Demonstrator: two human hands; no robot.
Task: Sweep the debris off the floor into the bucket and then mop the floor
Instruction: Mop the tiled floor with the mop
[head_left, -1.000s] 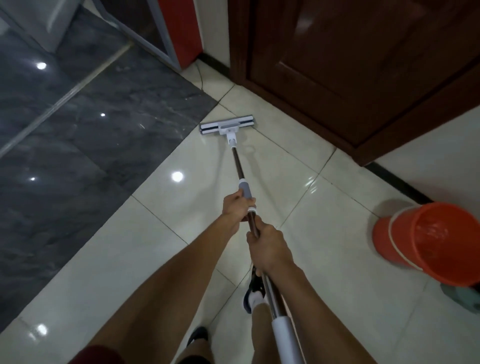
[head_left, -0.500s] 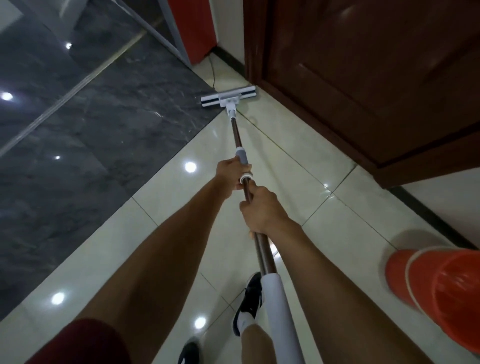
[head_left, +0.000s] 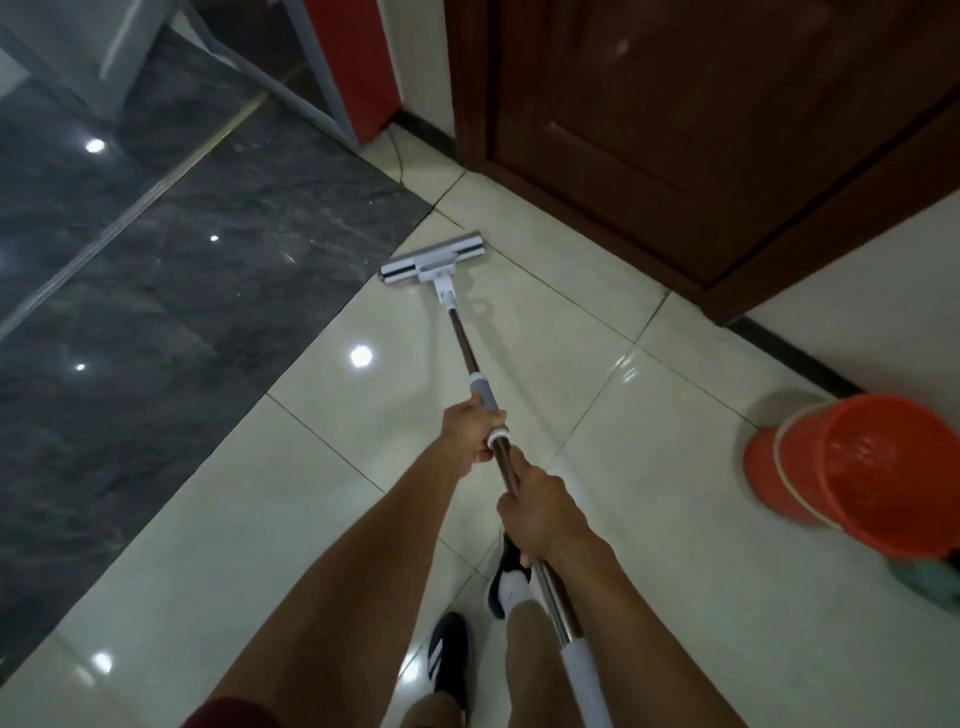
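I hold a flat mop with both hands. Its white head (head_left: 432, 261) lies flat on the cream tile floor (head_left: 649, 519), just in front of the wooden door. The brown and grey handle (head_left: 464, 343) runs back toward me. My left hand (head_left: 470, 431) grips the grey sleeve of the handle. My right hand (head_left: 537, 512) grips the brown shaft just behind it. An orange bucket (head_left: 862, 470) stands on the floor at the right, near the wall. No debris shows on the tiles.
A dark brown wooden door (head_left: 701, 130) and its frame fill the upper right. Dark grey marble flooring (head_left: 156, 312) lies to the left. A red panel (head_left: 358, 67) stands at the back. My shoes (head_left: 449, 654) are below the handle. A teal object (head_left: 930, 584) sits beside the bucket.
The mop head was pushed forward toward the door corner, then drawn back toward me along the tiles. Both hands kept their grip on the handle.
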